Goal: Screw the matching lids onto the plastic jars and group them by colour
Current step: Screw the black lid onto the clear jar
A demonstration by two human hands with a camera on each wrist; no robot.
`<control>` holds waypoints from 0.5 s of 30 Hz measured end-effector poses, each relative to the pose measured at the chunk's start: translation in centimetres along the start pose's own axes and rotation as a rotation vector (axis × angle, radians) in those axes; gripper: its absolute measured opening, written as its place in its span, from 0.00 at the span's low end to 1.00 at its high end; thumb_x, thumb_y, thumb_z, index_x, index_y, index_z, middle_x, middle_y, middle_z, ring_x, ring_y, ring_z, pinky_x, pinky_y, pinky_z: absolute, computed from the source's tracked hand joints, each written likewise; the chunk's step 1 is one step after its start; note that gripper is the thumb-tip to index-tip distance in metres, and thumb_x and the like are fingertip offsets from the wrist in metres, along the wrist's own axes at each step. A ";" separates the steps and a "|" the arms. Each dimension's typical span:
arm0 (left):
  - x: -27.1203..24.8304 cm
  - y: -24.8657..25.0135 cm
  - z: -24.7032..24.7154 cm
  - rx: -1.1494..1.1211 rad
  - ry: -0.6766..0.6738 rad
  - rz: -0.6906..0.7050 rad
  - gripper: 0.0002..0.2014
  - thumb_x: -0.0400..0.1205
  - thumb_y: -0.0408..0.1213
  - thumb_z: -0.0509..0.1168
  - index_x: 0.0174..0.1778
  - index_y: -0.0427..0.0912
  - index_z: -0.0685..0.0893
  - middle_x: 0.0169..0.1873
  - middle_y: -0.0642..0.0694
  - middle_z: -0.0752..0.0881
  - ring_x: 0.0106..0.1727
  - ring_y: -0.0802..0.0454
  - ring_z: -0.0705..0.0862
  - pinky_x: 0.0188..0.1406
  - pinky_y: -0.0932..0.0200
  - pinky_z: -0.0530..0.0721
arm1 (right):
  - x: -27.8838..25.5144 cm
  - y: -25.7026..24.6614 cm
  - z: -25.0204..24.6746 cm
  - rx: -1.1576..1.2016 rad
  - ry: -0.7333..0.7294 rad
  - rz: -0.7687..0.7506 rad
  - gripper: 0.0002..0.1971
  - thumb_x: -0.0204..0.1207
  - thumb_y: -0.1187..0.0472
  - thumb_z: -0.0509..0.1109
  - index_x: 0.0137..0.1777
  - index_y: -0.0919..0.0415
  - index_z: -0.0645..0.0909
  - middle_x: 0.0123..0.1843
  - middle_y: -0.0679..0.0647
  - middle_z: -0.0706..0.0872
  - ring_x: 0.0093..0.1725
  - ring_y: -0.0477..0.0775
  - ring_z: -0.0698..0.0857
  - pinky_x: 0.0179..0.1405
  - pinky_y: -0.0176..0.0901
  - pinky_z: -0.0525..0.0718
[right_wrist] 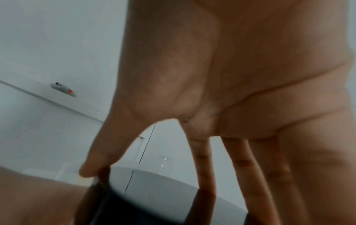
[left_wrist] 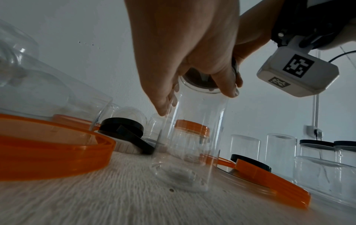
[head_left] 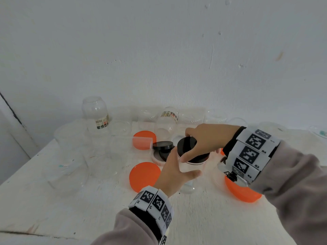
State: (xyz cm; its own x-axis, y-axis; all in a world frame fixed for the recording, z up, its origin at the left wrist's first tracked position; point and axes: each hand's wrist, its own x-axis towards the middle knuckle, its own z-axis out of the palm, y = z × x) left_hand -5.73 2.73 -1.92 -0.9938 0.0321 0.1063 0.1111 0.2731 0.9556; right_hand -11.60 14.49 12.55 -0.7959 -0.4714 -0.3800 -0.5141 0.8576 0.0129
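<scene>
A clear plastic jar [head_left: 192,167] stands upright on the white table [head_left: 53,200] in front of me. My left hand [head_left: 178,167] grips its side, thumb at the front and fingers round the far side. On the jar's mouth sits a black lid [head_left: 185,143], slightly tilted. My right hand [head_left: 187,147] holds this lid from above, thumb and fingers curled round its rim. The left wrist view shows the jar [left_wrist: 192,137] with the lid [left_wrist: 200,80] at its top under my left hand [left_wrist: 192,97]. The right wrist view shows my fingers [right_wrist: 202,167] on the lid [right_wrist: 154,197].
Orange lids lie at the left [head_left: 144,176], right [head_left: 242,191] and behind [head_left: 144,139]. Loose black lids [head_left: 162,145] lie behind the jar. Several clear jars stand at the left and back [head_left: 95,114]. At the right stand jars with black lids [left_wrist: 316,146].
</scene>
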 end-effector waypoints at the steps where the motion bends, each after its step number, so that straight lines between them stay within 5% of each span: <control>1: 0.0 0.0 0.0 0.000 0.001 0.001 0.39 0.71 0.47 0.78 0.74 0.62 0.64 0.70 0.63 0.73 0.71 0.67 0.69 0.66 0.67 0.67 | -0.1 0.1 -0.3 0.000 -0.042 0.003 0.43 0.62 0.26 0.71 0.73 0.48 0.66 0.56 0.46 0.78 0.37 0.43 0.77 0.31 0.37 0.74; 3: 0.0 -0.1 0.0 -0.005 0.004 0.000 0.42 0.71 0.46 0.79 0.78 0.58 0.63 0.71 0.62 0.72 0.72 0.66 0.69 0.69 0.63 0.67 | -0.2 0.2 -0.8 -0.016 -0.117 -0.029 0.49 0.62 0.33 0.76 0.80 0.40 0.56 0.68 0.47 0.72 0.54 0.49 0.79 0.48 0.43 0.80; 6: 0.0 -0.1 0.1 -0.005 0.006 0.000 0.43 0.71 0.44 0.79 0.78 0.55 0.62 0.71 0.61 0.73 0.72 0.66 0.70 0.71 0.63 0.68 | -0.1 0.2 -1.2 -0.060 -0.127 -0.120 0.47 0.65 0.45 0.80 0.81 0.38 0.57 0.64 0.45 0.68 0.65 0.52 0.72 0.62 0.48 0.79; 11: 0.0 0.0 0.1 -0.016 0.005 0.002 0.41 0.70 0.44 0.79 0.76 0.58 0.64 0.69 0.62 0.74 0.70 0.69 0.71 0.65 0.67 0.70 | 0.3 0.4 -0.9 0.019 -0.059 -0.082 0.38 0.57 0.32 0.78 0.67 0.43 0.72 0.57 0.47 0.81 0.49 0.53 0.88 0.49 0.50 0.89; 15: 0.0 0.2 0.1 -0.005 0.002 0.005 0.41 0.71 0.45 0.79 0.76 0.59 0.64 0.70 0.62 0.73 0.72 0.66 0.70 0.70 0.61 0.68 | 0.4 0.6 -0.5 0.035 0.002 -0.035 0.40 0.52 0.25 0.74 0.59 0.49 0.74 0.46 0.48 0.85 0.33 0.49 0.88 0.29 0.39 0.81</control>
State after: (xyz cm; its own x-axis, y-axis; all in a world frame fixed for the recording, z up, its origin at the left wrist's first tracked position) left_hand -5.67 2.86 -1.79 -0.9932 0.0318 0.1119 0.1163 0.2676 0.9565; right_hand -12.35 14.71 12.87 -0.7782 -0.5019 -0.3776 -0.5305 0.8470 -0.0325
